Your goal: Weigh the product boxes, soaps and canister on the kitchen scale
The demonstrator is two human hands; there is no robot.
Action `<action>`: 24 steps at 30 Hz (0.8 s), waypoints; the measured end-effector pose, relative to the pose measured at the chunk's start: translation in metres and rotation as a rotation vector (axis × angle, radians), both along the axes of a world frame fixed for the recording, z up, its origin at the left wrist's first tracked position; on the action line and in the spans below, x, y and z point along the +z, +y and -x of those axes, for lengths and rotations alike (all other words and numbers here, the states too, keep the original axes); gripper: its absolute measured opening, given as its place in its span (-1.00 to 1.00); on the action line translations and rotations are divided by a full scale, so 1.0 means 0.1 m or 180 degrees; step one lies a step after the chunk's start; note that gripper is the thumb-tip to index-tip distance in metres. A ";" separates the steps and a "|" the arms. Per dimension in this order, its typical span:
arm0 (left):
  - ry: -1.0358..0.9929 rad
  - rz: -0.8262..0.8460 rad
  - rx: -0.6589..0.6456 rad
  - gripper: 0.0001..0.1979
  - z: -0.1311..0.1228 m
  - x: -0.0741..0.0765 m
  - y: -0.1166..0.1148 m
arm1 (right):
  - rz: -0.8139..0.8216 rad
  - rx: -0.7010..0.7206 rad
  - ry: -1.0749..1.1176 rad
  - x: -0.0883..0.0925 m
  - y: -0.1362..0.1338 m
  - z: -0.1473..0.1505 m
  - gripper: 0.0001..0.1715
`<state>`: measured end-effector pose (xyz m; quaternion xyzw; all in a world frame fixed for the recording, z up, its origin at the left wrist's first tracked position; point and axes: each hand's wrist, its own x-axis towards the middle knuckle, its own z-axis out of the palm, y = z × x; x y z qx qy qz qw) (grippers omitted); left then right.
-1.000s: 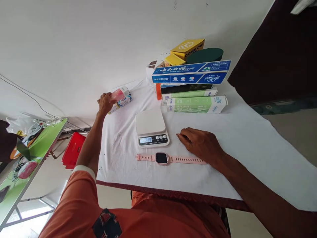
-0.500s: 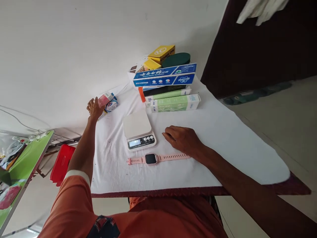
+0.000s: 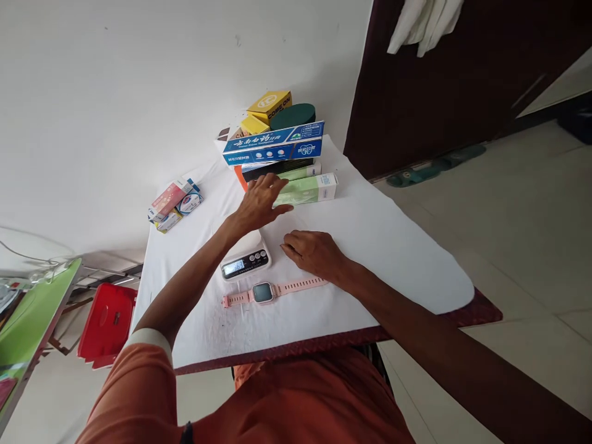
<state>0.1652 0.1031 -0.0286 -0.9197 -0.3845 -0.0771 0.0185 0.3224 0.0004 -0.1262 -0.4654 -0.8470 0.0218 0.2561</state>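
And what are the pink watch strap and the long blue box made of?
The pink watch strap looks like matte rubber or silicone, as it's one plain-coloured band with holes. The long blue box seems smooth printed cardboard, judging by its straight, crisp edges.

"COME ON" stood in dark capitals on the side of the yellow box [image 3: 272, 107], whose top bore a white ringed emblem. The blue toothpaste box [image 3: 274, 142] carried 云南白药牙膏 in white characters, with "Yunnan Baiyao Toothpaste" in small letters beneath. The display [image 3: 234, 267] of the scale [image 3: 250, 261] appeared to show 363. Print on the pink box [image 3: 170, 198] was too small to read.
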 end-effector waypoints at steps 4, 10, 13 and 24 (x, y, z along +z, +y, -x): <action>0.0440 -0.0020 0.0289 -0.52 -0.26 -0.08 0.07 | 0.0214 0.0046 -0.0171 0.07 -0.01 -0.01 -0.67; 0.0382 0.0092 0.0386 -0.63 -0.30 -0.07 0.20 | 0.0543 0.0071 -0.0363 0.19 -0.03 -0.01 -0.71; -0.0009 -0.0083 0.0239 -0.66 -0.22 0.05 0.20 | 0.0620 0.0076 -0.0419 0.22 -0.03 -0.01 -0.70; -0.0595 -0.0010 0.0569 -0.64 0.80 0.42 -0.61 | 0.0445 0.0116 -0.0254 0.18 -0.04 -0.03 -0.64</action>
